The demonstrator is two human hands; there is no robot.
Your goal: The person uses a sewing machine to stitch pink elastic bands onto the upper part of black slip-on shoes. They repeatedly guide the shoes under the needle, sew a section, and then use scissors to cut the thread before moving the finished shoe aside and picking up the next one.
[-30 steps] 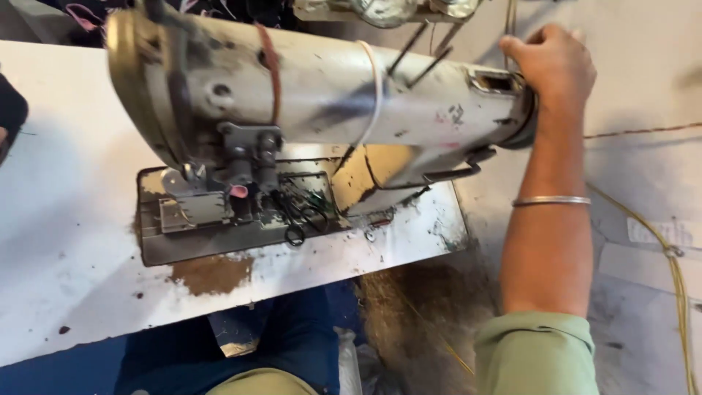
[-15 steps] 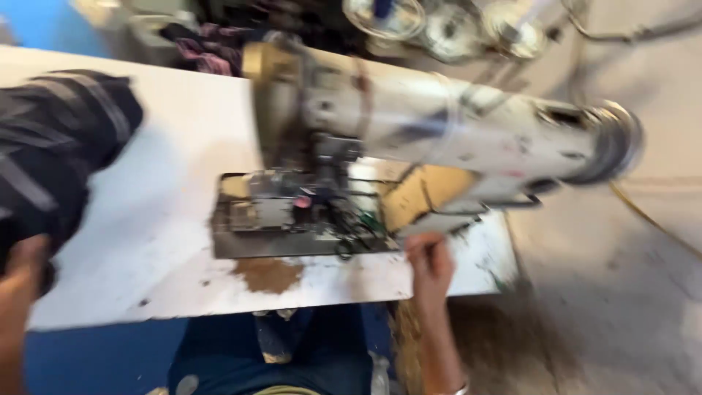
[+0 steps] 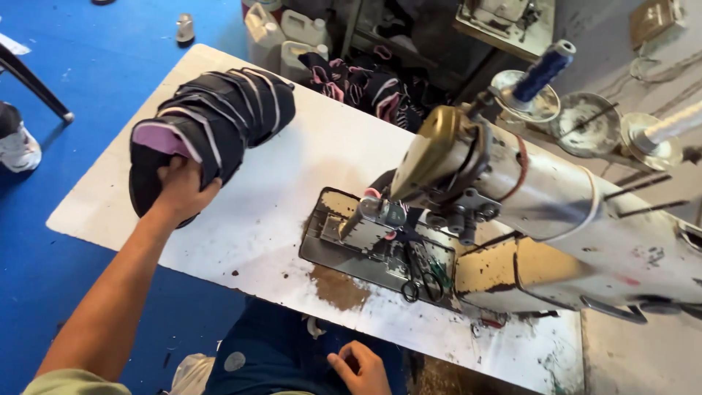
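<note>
We hold a stack of dark cap pieces above the white table beside the sewing machine.

Our left hand (image 3: pixel 179 192) has its fingers clenched on the near end of the stack of dark cap pieces (image 3: pixel 212 128), a curved bundle of black fabric with pale seams and a lilac patch, raised over the far left part of the table (image 3: pixel 292 183). Our right hand (image 3: pixel 362 368) rests low at the table's near edge, by our lap, fingers loosely curled and grasping nothing we can make out. The sewing machine (image 3: pixel 541 212) stands well to the right of the stack, worn and rust-marked, with scissors (image 3: pixel 420 274) lying on its plate by the needle. A blue thread spool (image 3: pixel 541 71) sits behind the machine, and plastic jugs (image 3: pixel 289 33) stand on the blue floor beyond the table.
</note>
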